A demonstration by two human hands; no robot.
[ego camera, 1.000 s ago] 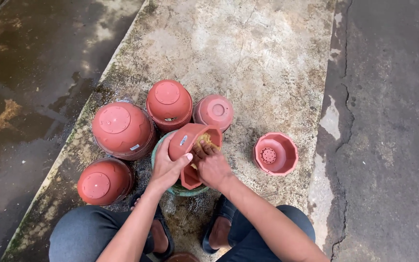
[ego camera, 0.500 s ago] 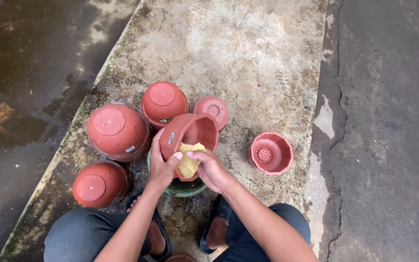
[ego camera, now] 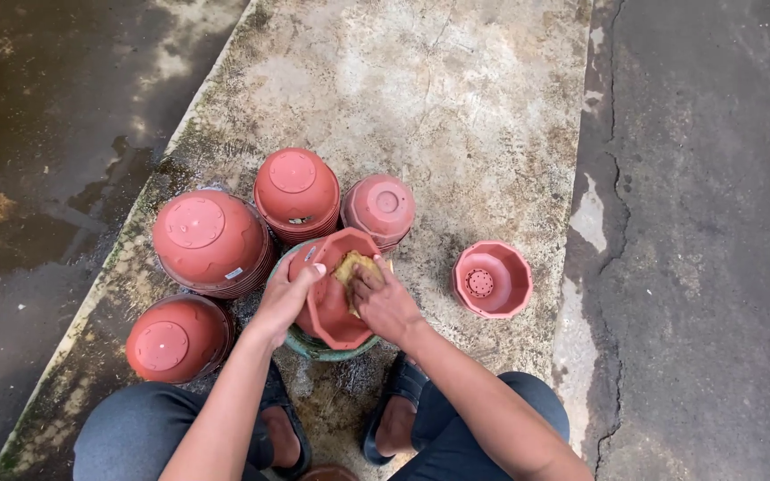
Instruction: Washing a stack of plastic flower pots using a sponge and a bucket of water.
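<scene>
At centre frame, two bare hands work on a tilted terracotta-coloured plastic flower pot (ego camera: 336,298) over a green round basin (ego camera: 321,347).

Low in the picture both forearms rise from the bottom edge and meet at the pot. The left hand (ego camera: 285,296) curls around the pot's outer wall, fingers wrapped over its rim, gripping it on its side with the mouth turned right. The right hand (ego camera: 388,303) is closed on a yellow sponge (ego camera: 354,267), pressing it inside the pot's mouth, wrist bent inward. Just beside the pot, to the upper left, stand four upturned stacks of similar reddish plastic pots (ego camera: 211,240). Well apart at the right, one octagonal pot (ego camera: 492,279) sits upright on the stained concrete slab (ego camera: 456,107). Dark sandals (ego camera: 403,392) show below.
</scene>
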